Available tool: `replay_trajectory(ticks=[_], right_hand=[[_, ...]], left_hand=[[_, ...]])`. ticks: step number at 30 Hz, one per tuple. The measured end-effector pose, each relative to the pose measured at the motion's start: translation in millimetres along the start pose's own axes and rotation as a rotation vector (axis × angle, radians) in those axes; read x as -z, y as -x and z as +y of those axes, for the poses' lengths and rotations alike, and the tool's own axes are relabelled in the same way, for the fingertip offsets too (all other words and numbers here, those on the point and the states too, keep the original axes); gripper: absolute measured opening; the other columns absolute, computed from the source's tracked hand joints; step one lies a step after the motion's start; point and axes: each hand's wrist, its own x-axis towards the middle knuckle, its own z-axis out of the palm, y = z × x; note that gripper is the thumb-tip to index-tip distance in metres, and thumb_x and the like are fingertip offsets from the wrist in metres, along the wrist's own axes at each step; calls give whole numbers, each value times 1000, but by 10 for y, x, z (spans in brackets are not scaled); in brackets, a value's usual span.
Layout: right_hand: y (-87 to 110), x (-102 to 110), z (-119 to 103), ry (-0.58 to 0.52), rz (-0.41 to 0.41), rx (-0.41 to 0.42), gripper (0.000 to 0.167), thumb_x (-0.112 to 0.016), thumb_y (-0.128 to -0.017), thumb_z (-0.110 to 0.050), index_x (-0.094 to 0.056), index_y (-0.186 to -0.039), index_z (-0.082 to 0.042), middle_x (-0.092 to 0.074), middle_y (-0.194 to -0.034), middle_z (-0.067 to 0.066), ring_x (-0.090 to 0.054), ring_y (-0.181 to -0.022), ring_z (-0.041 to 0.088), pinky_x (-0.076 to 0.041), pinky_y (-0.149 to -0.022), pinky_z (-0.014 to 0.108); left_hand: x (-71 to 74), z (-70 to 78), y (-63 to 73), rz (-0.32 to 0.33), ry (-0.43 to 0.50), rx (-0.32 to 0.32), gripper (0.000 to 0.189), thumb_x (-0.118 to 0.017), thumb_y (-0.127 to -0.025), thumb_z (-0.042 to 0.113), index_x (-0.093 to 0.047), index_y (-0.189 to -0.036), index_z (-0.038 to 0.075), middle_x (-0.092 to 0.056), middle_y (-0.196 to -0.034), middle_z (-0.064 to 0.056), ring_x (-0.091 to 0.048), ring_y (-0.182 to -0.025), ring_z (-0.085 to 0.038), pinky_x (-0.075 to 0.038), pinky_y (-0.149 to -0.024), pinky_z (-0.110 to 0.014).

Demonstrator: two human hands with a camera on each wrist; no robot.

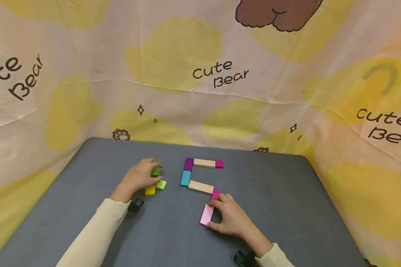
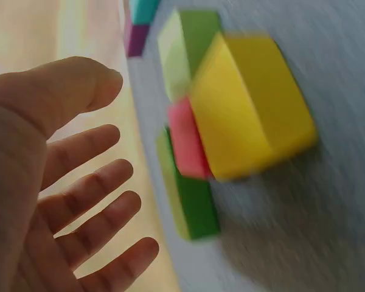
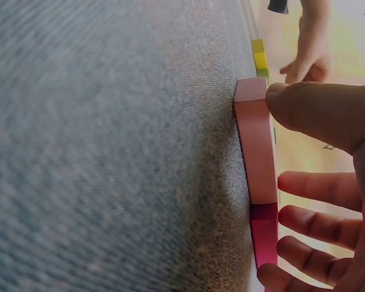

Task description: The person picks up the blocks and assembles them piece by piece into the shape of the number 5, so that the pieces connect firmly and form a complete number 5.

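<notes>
In the head view my right hand [image 1: 232,217] pinches a pink block [image 1: 206,215] at its two ends, thumb at the near end. That block lies flat on the grey table, end to end with a magenta block [image 1: 215,193]. My left hand [image 1: 141,176] hovers over a small cluster: a yellow block [image 1: 150,190], a light green block [image 1: 161,185] and a dark green block [image 1: 156,172]. A red block [image 2: 188,139] of this cluster shows in the left wrist view. There the left fingers are spread and hold nothing.
Beyond the magenta block the bent line continues with a wooden block [image 1: 201,187], a blue block [image 1: 185,178], a purple block [image 1: 188,164], another wooden block [image 1: 204,163] and a small magenta block [image 1: 219,164]. A printed cloth [image 1: 173,55] rises behind the grey table [image 1: 270,185].
</notes>
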Motion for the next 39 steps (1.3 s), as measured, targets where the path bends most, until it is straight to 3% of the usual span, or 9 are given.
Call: replay_trajectory(ticks=[9, 14, 26, 33, 39], right_hand=[[-26, -1, -9, -6, -53, -14, 49, -79, -69, -43, -70, -110, -17, -58, -102, -3, -46, -91, 12, -48, -75, 28], [-25, -2, -13, 3, -53, -16, 49, -79, -69, -42, -70, -109, -17, -58, -101, -3, -47, -90, 12, -48, -74, 28], [-39, 9, -38, 19, -48, -17, 50, -80, -68, -42, -70, -109, -15, -58, -100, -3, -47, -89, 12, -47, -72, 27], [-42, 15, -44, 13, -63, -31, 50, -80, -68, -42, -70, -109, -15, -58, -99, -3, -47, -89, 12, -47, -73, 27], [-49, 14, -43, 10, -75, -38, 50, -80, -69, -43, -70, -109, -15, -58, -99, -3, -46, -89, 11, -47, -73, 27]], left_hand=[[-27, -340, 41, 35, 30, 7, 41, -69, -83, 25, -67, -120, 8, -61, -118, -11, -53, -109, -31, -46, -94, -51], [-58, -453, 42, 41, 43, 11, 41, -68, -84, 21, -66, -122, 7, -61, -117, -11, -54, -110, -31, -46, -95, -51], [-101, -564, -2, 40, 53, 4, 37, -69, -84, 17, -66, -119, 5, -62, -113, -12, -57, -104, -30, -47, -94, -50], [-89, -587, -16, 55, 58, -32, 32, -69, -84, 15, -68, -114, 3, -64, -110, -13, -59, -101, -30, -47, -92, -50], [-53, -577, 5, 68, 21, -10, 32, -74, -80, 23, -70, -108, 8, -66, -103, -6, -60, -91, -22, -50, -85, -45]])
